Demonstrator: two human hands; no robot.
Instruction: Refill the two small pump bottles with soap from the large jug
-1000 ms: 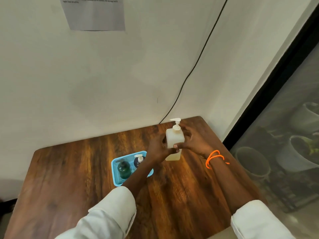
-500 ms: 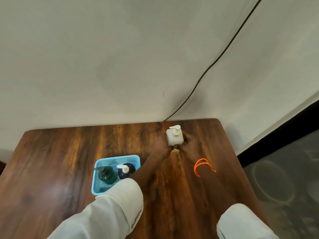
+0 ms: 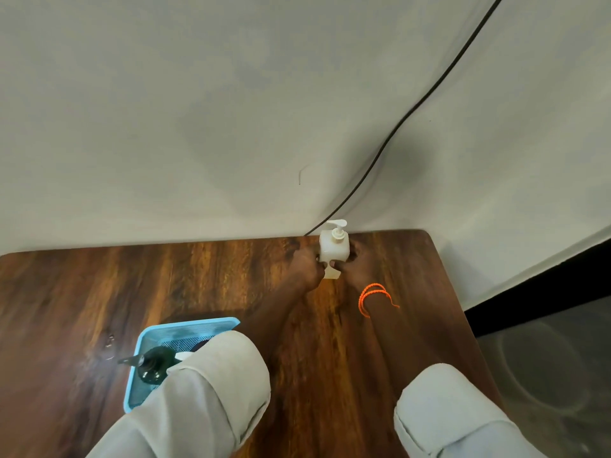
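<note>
The wooden worktop (image 3: 82,292) runs up to a pale wall, and a dark cable (image 3: 429,90) comes down that wall to its far edge. Near the front left sits a blue basket (image 3: 185,327) holding a dark green pump bottle (image 3: 153,363); a second pump bottle seems to be beside it, but the left sleeve (image 3: 205,391) covers most of it.

The large jug (image 3: 334,249), white with a pump top, stands at the far edge close to the cable. It is upright and gripped low on both flanks: the left hand (image 3: 307,267) curls round its left side and the right hand (image 3: 355,271) round its right, an orange wrist cord (image 3: 373,295) just behind.

I take the step to be getting the jug ready to pour. Done well, that means keeping it upright and supported from below, since it looks heavy and slippery. One hand should then hold the body while the other unscrews the pump top. Well apart from the basket as it is, the jug should come closer before any tilting. The small bottles need their own pumps off first, and their narrow necks call for a slow pour.
</note>
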